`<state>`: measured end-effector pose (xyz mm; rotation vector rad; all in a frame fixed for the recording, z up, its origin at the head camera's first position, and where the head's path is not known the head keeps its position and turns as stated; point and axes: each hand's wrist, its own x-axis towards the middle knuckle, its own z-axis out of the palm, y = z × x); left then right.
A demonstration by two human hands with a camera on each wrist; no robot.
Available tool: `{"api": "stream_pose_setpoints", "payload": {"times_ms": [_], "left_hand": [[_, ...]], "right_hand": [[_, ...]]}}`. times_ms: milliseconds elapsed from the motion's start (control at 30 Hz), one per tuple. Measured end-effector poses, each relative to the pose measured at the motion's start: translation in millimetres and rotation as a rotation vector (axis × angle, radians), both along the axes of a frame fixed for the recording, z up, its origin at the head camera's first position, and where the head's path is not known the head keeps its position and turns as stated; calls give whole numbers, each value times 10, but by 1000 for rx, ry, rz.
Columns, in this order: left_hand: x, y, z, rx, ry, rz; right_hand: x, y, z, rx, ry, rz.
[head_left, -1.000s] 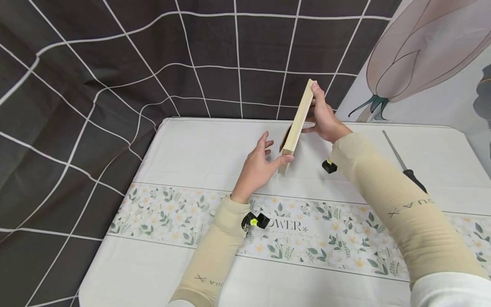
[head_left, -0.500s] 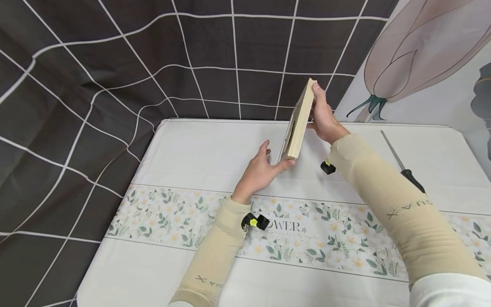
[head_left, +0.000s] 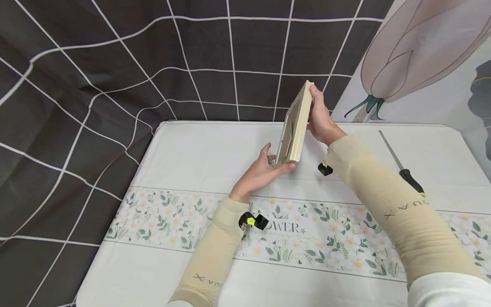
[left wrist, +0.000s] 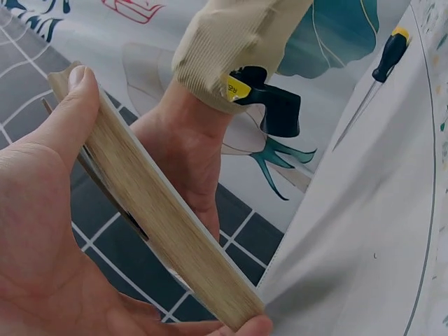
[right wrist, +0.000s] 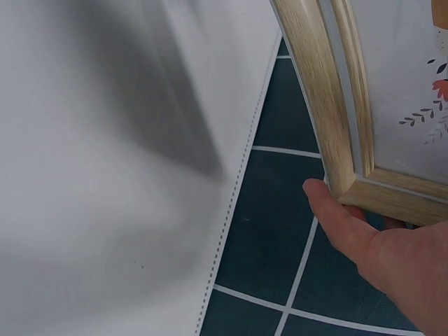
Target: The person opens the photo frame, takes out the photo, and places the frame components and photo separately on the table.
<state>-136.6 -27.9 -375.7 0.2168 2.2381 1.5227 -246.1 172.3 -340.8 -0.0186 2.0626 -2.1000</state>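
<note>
Pale wood-grain rectangular picture frame (head_left: 301, 130) turned since one second ago: near edge-on then, brown back panel (head_left: 285, 139) with thin stand flap facing head view now. Frame held tilted in air above white tablecloth (head_left: 203, 149). Left hand (head_left: 260, 173) spread wide, gripping lower edge between thumb and fingertip; right hand (head_left: 321, 118) holding upper corner, thumb along edge. Moulding stepped, grey-white strip inset; front bears white print (right wrist: 402, 77) with red flower, dark leaves. Black-handled metal screwdriver (head_left: 410, 179) lying right on cloth.

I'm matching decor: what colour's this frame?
The frame is light-brown wood grain, grey-striped; best in the right wrist view.
</note>
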Motion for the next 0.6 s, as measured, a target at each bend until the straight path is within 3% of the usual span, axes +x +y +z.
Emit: {"api": "stream_pose_setpoints", "payload": {"times_ms": [600], "left_hand": [[26, -11, 7, 28, -11, 133]], "right_hand": [[8, 9, -39, -111, 72, 16]]}}
